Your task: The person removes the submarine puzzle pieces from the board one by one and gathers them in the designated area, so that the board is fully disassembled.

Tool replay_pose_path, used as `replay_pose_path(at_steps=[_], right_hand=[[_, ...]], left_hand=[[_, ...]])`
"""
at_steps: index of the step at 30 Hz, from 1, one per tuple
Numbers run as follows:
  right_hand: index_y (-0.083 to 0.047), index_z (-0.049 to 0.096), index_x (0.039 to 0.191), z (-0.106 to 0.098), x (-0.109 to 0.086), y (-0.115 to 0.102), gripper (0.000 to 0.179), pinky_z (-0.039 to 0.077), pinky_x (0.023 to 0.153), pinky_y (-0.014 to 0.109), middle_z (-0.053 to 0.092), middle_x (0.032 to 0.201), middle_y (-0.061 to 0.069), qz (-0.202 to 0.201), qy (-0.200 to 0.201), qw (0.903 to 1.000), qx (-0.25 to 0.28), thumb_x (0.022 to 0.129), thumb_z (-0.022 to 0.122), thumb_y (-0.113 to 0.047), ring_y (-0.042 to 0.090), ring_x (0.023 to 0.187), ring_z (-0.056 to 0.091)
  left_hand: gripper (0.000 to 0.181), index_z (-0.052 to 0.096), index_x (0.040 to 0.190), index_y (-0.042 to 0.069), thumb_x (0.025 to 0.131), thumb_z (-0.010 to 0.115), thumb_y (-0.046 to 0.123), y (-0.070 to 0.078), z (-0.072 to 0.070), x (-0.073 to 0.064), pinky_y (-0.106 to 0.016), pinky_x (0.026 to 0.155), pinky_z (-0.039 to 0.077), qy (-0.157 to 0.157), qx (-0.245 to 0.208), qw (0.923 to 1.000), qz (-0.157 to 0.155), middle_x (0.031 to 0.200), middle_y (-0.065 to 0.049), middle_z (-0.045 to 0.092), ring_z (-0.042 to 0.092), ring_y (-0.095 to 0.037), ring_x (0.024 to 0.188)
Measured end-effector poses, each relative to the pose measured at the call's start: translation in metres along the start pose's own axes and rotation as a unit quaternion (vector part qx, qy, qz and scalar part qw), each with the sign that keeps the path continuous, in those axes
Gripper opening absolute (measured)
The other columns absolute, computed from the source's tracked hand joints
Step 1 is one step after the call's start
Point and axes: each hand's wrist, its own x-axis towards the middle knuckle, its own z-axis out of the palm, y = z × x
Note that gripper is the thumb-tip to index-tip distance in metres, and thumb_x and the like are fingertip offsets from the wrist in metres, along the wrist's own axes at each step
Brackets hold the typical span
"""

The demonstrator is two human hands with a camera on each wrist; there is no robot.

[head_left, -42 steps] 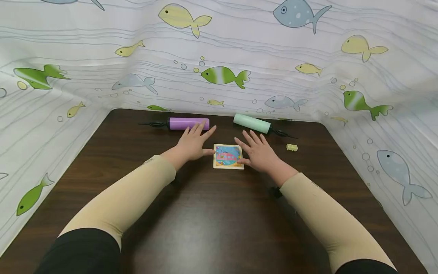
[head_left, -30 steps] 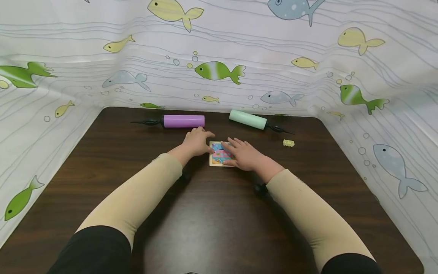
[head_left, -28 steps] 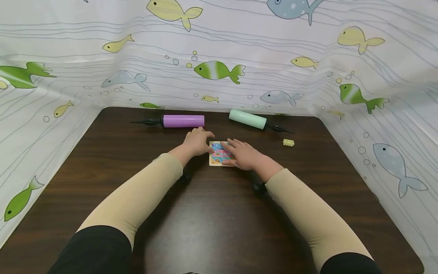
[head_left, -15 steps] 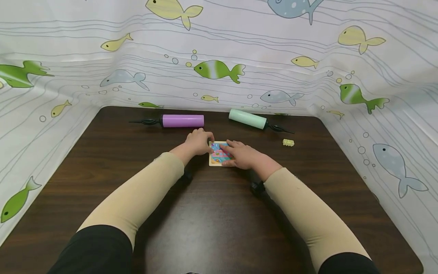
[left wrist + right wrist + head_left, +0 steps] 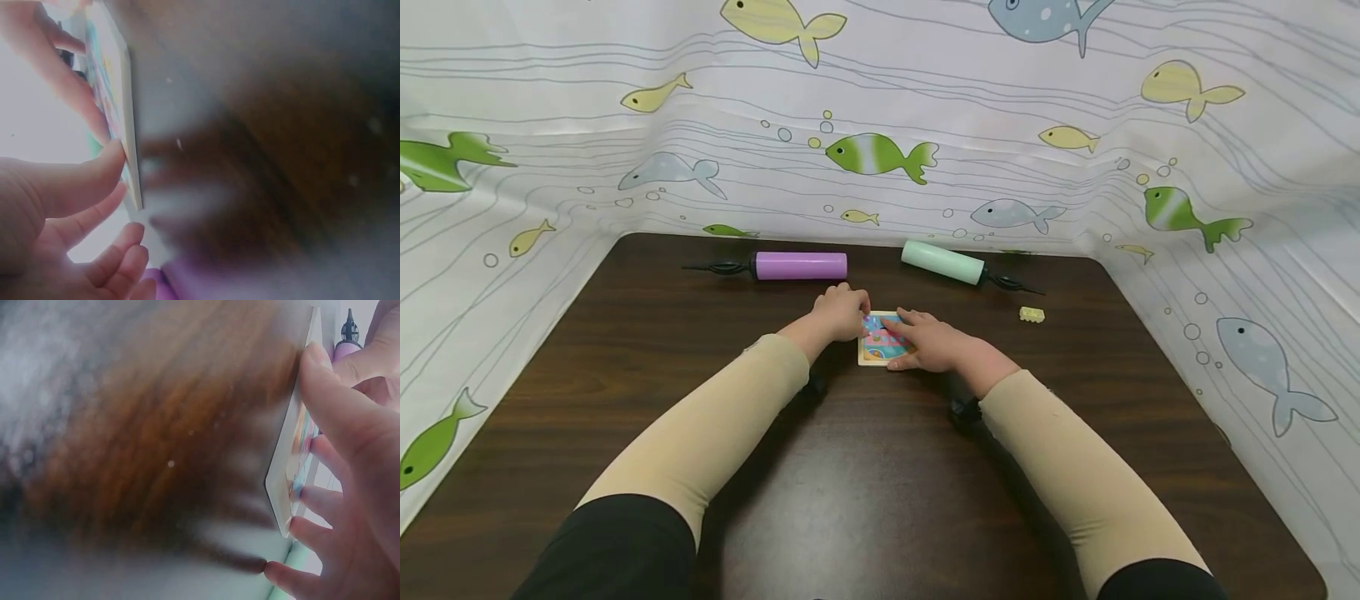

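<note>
A small square picture puzzle (image 5: 877,342) with a pale wooden rim and a pink and blue sea picture lies flat on the dark table. My left hand (image 5: 838,312) pinches at its far left corner with thumb and index finger; the left wrist view shows the thumb (image 5: 94,178) on the rim, other fingers loosely bent. My right hand (image 5: 934,343) spreads over the right part of the puzzle and hides it. In the right wrist view its thumb (image 5: 322,375) presses the near edge, several fingertips rest on the picture, and the little finger touches the table.
Behind the puzzle lie a purple balloon pump (image 5: 801,266) and a mint green balloon pump (image 5: 942,262), both with black nozzles. A small pale yellow block (image 5: 1032,314) sits to the right. A fish-patterned curtain (image 5: 880,100) borders the table (image 5: 865,483) at the back and sides.
Both hands have come down from above onto the puzzle. The left fingers have drawn in at its far left corner, while the right hand has settled over its right side.
</note>
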Motion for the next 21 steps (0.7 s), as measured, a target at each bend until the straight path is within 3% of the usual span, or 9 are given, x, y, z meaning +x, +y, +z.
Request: replay_pose_path(at_steps=[14,21], right_hand=[[-0.027,0.018,0.158,0.0029,0.0022,0.0011,0.088,0.019,0.114,0.052,0.008,0.164,0.009,0.002,0.007,0.9999,-0.008,0.089,0.06,-0.061,0.033,0.148,0.01],[-0.027,0.019,0.158,0.0031,0.002,0.0012,0.089,0.02,0.114,0.052,0.009,0.164,0.01,0.001,0.011,0.9999,-0.004,0.088,0.061,-0.06,0.035,0.147,0.011]], left_hand=[[0.035,0.058,0.111,0.011,0.085,0.078,0.022,0.0008,0.0019,0.0053,-0.047,0.095,0.035,-0.001,-0.029,0.9996,-0.004,0.113,-0.012,0.045,0.042,-0.032,0.107],[0.036,0.057,0.109,0.008,0.082,0.079,0.017,-0.0027,0.0003,0.01,-0.043,0.087,0.042,0.0,-0.066,0.9978,-0.001,0.11,-0.012,0.054,0.05,-0.029,0.098]])
